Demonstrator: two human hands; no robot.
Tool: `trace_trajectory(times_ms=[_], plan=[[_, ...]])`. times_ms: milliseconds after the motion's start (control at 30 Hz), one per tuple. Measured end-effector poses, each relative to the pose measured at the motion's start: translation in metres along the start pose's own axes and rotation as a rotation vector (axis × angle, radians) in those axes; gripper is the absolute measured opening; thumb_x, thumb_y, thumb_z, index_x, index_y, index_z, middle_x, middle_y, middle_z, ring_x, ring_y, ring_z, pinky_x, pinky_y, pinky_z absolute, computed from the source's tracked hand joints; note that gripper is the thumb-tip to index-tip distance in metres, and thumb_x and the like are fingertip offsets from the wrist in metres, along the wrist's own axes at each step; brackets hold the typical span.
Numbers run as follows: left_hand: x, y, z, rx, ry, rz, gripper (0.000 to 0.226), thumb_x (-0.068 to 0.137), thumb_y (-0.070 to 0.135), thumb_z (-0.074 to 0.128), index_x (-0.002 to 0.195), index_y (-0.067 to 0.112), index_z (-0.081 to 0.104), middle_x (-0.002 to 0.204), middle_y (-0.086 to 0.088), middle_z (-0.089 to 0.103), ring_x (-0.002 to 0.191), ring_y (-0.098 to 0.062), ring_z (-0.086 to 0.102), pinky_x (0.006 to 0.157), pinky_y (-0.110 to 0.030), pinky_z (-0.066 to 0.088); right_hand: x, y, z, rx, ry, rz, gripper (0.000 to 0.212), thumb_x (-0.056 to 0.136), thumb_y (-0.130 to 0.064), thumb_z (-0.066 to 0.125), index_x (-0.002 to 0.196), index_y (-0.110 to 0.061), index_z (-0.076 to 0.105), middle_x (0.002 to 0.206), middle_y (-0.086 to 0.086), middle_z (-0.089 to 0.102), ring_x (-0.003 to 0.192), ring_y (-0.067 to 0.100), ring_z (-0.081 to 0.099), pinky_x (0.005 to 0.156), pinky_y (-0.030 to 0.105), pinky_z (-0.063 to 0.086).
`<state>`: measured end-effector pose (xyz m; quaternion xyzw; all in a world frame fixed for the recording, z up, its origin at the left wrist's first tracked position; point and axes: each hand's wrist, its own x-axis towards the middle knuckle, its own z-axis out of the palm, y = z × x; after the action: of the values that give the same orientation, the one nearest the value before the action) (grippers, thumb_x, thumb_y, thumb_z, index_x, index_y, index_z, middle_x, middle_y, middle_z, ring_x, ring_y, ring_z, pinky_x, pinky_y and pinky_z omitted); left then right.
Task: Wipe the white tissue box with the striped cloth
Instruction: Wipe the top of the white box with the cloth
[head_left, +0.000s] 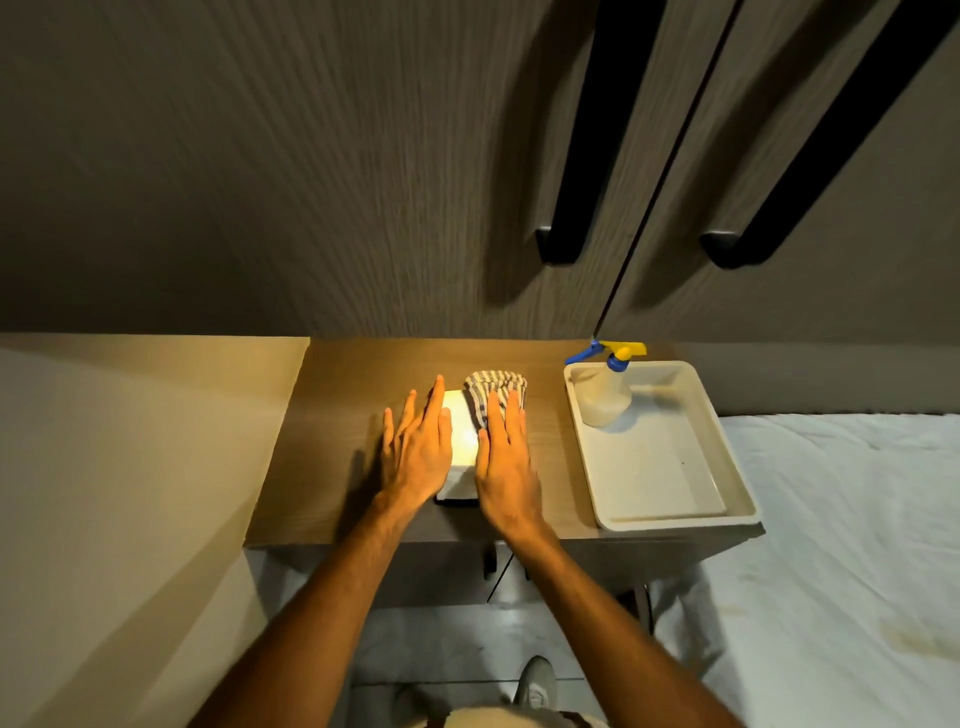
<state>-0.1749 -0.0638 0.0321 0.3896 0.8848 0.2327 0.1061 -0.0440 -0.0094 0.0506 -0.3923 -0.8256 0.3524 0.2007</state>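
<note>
Two flat, spread hands work the white tissue box (460, 436) at table centre: our left hand (415, 452) braces its nine-o'clock side, our right hand (506, 457) presses the striped cloth (491, 392) at two o'clock. We should keep the brace firm and sweep evenly, clear of the tray (727, 467) at three o'clock.

Tissue box (460, 441) sides hidden by hands, cupboard handles (592, 156) cut off — top edge

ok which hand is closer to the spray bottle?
Right. The right hand lies flat on the striped cloth, just left of the tray holding the spray bottle. The left hand lies farther left, against the tissue box.
</note>
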Motion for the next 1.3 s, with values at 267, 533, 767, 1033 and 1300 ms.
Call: trace_trajectory(times_ms=[267,533,767,1033,1300], plan=[[-0.001,0.001,-0.001,0.012,-0.006,0.084,0.061,0.108,0.027,0.031,0.163,0.021,0.008,0.17,-0.003,0.023,0.158,-0.03,0.015,0.128,-0.057,0.003,-0.003,-0.015,-0.006,-0.305,-0.06,-0.263,0.072,0.1,-0.016,0.052,0.161,-0.018,0.014,0.171,0.005,0.009,0.157,0.025,-0.007,0.127,0.051,0.016],[-0.001,0.002,0.003,-0.019,0.03,0.017,0.057,0.109,0.034,0.028,0.162,0.023,0.01,0.164,-0.01,0.035,0.157,-0.03,0.02,0.126,-0.056,0.0,-0.016,-0.015,0.0,-0.049,0.04,0.001,0.067,0.103,-0.038,0.036,0.162,-0.024,0.007,0.172,-0.001,-0.002,0.158,0.02,-0.005,0.127,0.044,0.019],[0.002,-0.006,0.004,0.024,-0.004,0.11,0.06,0.107,0.034,0.026,0.163,0.021,0.009,0.169,-0.003,0.026,0.158,-0.028,0.015,0.128,-0.058,0.001,0.003,-0.018,0.001,-0.385,-0.041,-0.201,0.078,0.098,-0.019,0.057,0.162,-0.019,0.012,0.171,0.005,0.007,0.158,0.026,-0.001,0.128,0.049,0.016],[-0.002,0.001,0.0,0.034,0.025,0.053,0.059,0.108,0.04,0.025,0.163,0.023,0.01,0.165,-0.009,0.036,0.158,-0.029,0.016,0.126,-0.055,-0.003,-0.032,-0.018,0.013,-0.215,0.085,0.007,0.073,0.1,-0.021,0.044,0.162,-0.019,0.006,0.172,0.002,-0.001,0.157,0.019,-0.01,0.125,0.05,0.025],[0.0,-0.003,0.001,0.043,0.003,0.075,0.059,0.107,0.038,0.022,0.163,0.022,0.009,0.168,-0.006,0.03,0.158,-0.029,0.015,0.127,-0.056,0.0,0.019,-0.008,0.002,-0.294,-0.03,-0.122,0.06,0.106,-0.039,0.04,0.16,-0.025,0.02,0.17,0.001,0.017,0.158,0.025,0.013,0.125,0.049,0.027]])
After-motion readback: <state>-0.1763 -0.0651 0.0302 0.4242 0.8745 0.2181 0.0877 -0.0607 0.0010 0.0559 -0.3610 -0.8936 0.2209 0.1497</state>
